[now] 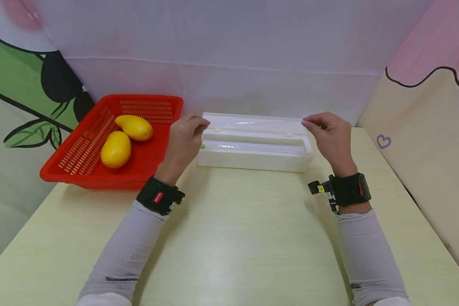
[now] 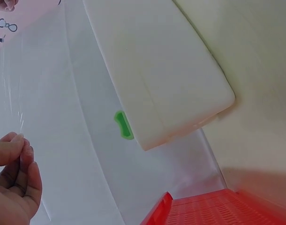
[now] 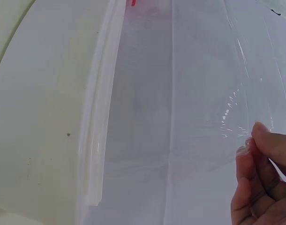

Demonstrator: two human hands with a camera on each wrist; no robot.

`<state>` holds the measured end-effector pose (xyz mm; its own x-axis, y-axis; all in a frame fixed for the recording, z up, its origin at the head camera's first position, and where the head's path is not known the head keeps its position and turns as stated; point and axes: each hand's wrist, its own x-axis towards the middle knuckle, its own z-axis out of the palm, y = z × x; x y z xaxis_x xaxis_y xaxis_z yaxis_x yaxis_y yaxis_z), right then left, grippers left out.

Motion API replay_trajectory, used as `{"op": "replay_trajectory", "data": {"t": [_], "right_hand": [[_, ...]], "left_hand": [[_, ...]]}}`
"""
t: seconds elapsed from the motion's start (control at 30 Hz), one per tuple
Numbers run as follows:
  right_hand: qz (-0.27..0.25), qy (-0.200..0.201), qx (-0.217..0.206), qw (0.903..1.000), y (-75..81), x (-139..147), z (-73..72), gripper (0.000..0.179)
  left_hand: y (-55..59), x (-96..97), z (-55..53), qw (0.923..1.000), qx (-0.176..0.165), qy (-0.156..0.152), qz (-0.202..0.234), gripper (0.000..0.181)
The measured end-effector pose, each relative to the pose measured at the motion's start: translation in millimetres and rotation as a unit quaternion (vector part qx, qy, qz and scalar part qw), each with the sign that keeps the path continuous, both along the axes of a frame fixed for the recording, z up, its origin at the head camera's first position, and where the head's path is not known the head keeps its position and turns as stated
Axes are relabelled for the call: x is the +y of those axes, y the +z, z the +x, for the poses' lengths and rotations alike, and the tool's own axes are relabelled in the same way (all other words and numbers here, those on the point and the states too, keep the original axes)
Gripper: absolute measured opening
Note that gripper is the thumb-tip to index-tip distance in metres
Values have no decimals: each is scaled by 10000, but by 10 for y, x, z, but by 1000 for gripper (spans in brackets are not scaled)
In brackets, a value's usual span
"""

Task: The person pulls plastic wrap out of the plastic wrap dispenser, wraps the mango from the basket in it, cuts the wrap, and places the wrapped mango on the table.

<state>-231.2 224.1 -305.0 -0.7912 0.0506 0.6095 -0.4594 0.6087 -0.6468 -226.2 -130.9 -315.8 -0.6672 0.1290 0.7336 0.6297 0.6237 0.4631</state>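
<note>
A long white cling film dispenser box (image 1: pixel 252 162) stands on the table near the back, its lid raised and a roll of film (image 1: pixel 248 146) inside. My left hand (image 1: pixel 185 140) pinches one corner of the clear cling film (image 2: pixel 16 105) between thumb and fingertips, above the box's left end. At the other end, my right hand (image 1: pixel 332 138) pinches the opposite corner, and glossy creases run through the film (image 3: pixel 237 108) from its fingertips. The sheet spans between both hands, over the box. A small green piece (image 2: pixel 124 124) shows at the box's left end.
To the left, a red plastic basket (image 1: pixel 99 183) holds two yellow mangoes, one mango (image 1: pixel 116 149) in front of the other mango (image 1: pixel 136 128). The pale wooden table (image 1: pixel 245 238) meets a fabric backdrop (image 1: pixel 252 91) behind the box and a printed side panel (image 1: pixel 424 140) on the right.
</note>
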Motion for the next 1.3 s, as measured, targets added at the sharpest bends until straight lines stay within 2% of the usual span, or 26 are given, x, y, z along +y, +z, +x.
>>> {"op": "replay_trajectory", "data": {"t": [0.57,0.83,1.1,1.3], "right_hand": [[-493,202,345,9980,30,-66,79,11],[-541,214,564,9967,96,-83,85,10],[-820,276,727,9936,337,-231,329,9],[-946,246,1043,9897,225,-151,167,9]], "left_hand": [[52,-51,107,9996,172,-22,200,10],[126,-57,125,9992,315,-61,226,11],[171,-49,106,9980,560,-94,273,13],[204,-43,93,9973,683,-65,261,13]]}}
